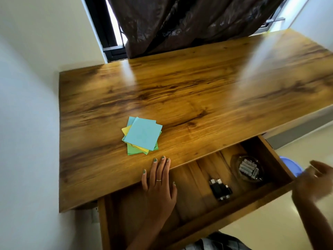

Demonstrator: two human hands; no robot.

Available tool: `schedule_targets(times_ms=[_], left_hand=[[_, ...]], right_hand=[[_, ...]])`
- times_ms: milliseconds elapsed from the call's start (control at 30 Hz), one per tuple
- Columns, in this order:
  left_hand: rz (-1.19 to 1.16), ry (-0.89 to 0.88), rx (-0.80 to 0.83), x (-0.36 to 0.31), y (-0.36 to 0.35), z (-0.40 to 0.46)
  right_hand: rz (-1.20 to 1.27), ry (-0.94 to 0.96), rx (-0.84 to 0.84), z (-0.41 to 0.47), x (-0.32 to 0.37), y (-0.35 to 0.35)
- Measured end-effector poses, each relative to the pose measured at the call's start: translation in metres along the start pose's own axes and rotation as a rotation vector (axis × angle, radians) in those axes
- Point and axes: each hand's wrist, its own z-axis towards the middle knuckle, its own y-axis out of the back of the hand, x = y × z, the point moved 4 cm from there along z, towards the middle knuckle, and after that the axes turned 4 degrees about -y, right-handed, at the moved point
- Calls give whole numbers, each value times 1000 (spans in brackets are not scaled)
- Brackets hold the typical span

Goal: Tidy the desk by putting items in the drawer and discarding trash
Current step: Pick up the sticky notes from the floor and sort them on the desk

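Note:
A loose stack of blue, yellow and green paper squares [142,136] lies on the wooden desk [180,91] near its front edge. The drawer [212,212] below stands pulled out. Inside it sit a glass dish of batteries [249,168] at the right and several black USB sticks [220,189] in the middle. My left hand [159,183] reaches over the drawer, fingers spread flat, fingertips on the desk edge just below the paper stack. My right hand [314,183] hovers, blurred, past the drawer's right corner, fingers apart and holding nothing that I can see.
A blue plastic bin rim [290,165] shows on the floor beyond the drawer's right side. A dark curtain [180,22] hangs behind the desk. White walls close in on the left.

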Motion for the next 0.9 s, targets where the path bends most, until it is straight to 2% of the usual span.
schedule_targets(times_ms=[133,267,400,500,567,733,900], left_hand=[[8,4,-27,1,-2,2],[8,13,-28,1,0,2],[-11,34,-20,0,0,2],[-22,30,-4,0,1,2],[-42,37,-2,0,4,3],[-89,56,-46,5,18,6],[-200,223,-224,36,40,16]], right_hand=[[11,202,213,-45,47,-55],[29,333,475,-71,58,-93],[-147,511,656,-94,61,-115],[-271,727,732,-117,65,-130],[-341,801,771,-131,65,-141],[-423,866,818,-160,71,-161],[-435,878,882,-195,79,-174]])
